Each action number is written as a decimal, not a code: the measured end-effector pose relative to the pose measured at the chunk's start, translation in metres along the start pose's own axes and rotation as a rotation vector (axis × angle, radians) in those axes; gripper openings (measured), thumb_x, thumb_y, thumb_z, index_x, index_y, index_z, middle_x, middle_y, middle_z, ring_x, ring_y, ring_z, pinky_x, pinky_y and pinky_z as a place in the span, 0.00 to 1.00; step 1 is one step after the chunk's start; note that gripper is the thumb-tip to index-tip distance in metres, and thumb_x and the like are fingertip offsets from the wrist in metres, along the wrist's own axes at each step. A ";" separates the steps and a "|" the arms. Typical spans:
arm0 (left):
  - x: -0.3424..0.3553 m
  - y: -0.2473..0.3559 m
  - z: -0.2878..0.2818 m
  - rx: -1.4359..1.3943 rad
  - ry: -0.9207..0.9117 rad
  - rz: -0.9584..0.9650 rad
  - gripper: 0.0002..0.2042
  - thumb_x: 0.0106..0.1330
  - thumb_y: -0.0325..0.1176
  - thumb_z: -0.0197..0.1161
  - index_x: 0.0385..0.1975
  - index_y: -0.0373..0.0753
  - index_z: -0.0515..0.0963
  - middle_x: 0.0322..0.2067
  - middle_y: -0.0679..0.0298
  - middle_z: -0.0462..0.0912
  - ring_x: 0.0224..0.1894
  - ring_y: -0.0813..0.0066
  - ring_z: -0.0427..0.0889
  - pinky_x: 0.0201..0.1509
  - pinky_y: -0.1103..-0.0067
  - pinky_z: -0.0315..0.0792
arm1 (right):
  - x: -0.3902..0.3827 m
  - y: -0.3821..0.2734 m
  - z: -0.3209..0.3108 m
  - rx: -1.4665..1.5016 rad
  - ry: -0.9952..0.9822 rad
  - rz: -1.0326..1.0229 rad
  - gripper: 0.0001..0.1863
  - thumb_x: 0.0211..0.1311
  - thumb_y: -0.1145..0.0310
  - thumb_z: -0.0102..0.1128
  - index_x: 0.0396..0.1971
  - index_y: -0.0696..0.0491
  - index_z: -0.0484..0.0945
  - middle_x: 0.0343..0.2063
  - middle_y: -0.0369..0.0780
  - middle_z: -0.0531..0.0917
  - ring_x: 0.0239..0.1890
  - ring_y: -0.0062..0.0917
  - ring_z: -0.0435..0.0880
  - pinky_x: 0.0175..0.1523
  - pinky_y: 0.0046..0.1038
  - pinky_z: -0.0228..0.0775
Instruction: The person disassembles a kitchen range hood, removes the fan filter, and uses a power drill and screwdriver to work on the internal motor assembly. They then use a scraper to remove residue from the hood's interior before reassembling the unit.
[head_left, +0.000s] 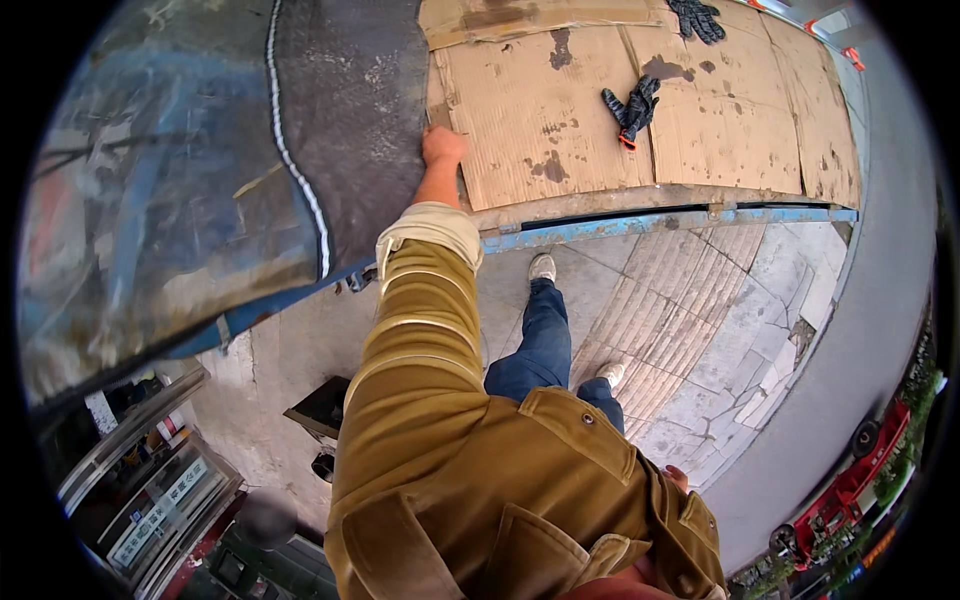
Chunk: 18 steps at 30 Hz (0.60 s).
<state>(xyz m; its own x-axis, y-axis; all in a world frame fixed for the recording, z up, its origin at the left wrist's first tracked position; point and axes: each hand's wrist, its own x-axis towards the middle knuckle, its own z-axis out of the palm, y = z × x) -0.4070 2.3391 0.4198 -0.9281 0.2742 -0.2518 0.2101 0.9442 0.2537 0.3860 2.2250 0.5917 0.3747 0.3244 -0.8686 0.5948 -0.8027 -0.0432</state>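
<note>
My left hand (443, 148) reaches forward, its fingers closed at the edge of a dark grey sheet (350, 110), where the sheet meets a layer of brown cardboard (540, 110). A white piped line (290, 165) runs down the sheet. Its surface looks slightly smeared by motion. To the right of this hand, a dark knit glove (632, 110) with an orange cuff lies on the cardboard. Another dark glove (697, 20) rests farther back. Only a small part of my right hand (677, 478) shows beside my jacket, low on the right; its fingers are mostly hidden.
A blue metal edge (600, 228) borders the cardboard-covered platform. Below lie grey paving and ribbed tiles (670, 310), cracked toward the right. A dark box-like object (320, 405) stands on the ground at left. A road (860, 340) and a red vehicle (850, 480) are at far right.
</note>
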 end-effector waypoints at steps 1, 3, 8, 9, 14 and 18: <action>0.007 -0.001 0.003 0.067 -0.050 -0.029 0.17 0.57 0.33 0.52 0.45 0.31 0.69 0.48 0.51 0.73 0.49 0.57 0.74 0.52 0.71 0.69 | -0.005 -0.011 -0.001 -0.002 -0.006 0.017 0.22 0.52 0.76 0.51 0.49 0.63 0.67 0.33 0.44 0.79 0.22 0.25 0.81 0.19 0.22 0.67; 0.014 0.002 0.006 0.204 -0.160 -0.076 0.18 0.58 0.33 0.52 0.47 0.32 0.69 0.49 0.53 0.73 0.50 0.60 0.75 0.52 0.71 0.70 | -0.015 -0.026 -0.002 0.005 0.000 0.049 0.22 0.52 0.77 0.52 0.49 0.63 0.66 0.32 0.44 0.79 0.22 0.26 0.81 0.19 0.22 0.66; 0.029 -0.001 0.011 0.298 -0.177 -0.086 0.19 0.58 0.35 0.53 0.48 0.33 0.69 0.49 0.54 0.74 0.50 0.60 0.75 0.50 0.71 0.71 | -0.010 -0.054 -0.019 -0.026 -0.032 0.039 0.22 0.51 0.78 0.52 0.49 0.64 0.65 0.31 0.45 0.79 0.22 0.28 0.81 0.18 0.22 0.66; 0.031 -0.004 0.013 0.319 -0.182 -0.096 0.19 0.58 0.35 0.53 0.49 0.33 0.69 0.48 0.54 0.74 0.50 0.60 0.75 0.50 0.71 0.71 | 0.000 -0.057 -0.026 -0.030 -0.047 0.031 0.22 0.51 0.78 0.52 0.49 0.65 0.65 0.30 0.45 0.79 0.22 0.28 0.81 0.18 0.22 0.66; 0.043 -0.012 0.006 0.173 -0.317 -0.139 0.22 0.58 0.36 0.53 0.52 0.32 0.67 0.54 0.48 0.67 0.55 0.55 0.69 0.55 0.71 0.66 | 0.049 -0.069 -0.059 -0.089 -0.064 0.001 0.23 0.50 0.77 0.52 0.49 0.65 0.66 0.30 0.46 0.79 0.21 0.28 0.81 0.19 0.23 0.67; 0.042 -0.024 -0.007 0.245 0.143 -0.129 0.30 0.58 0.36 0.54 0.59 0.31 0.56 0.64 0.46 0.44 0.65 0.55 0.52 0.60 0.69 0.60 | 0.103 -0.074 -0.069 -0.137 0.000 -0.093 0.21 0.50 0.76 0.51 0.48 0.64 0.67 0.28 0.43 0.80 0.21 0.27 0.81 0.20 0.23 0.67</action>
<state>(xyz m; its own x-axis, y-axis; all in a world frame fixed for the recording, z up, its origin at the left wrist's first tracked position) -0.4530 2.3267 0.4098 -0.9821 0.1370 -0.1294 0.1394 0.9902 -0.0093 0.4293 2.3522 0.5398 0.3138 0.3940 -0.8639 0.7180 -0.6938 -0.0557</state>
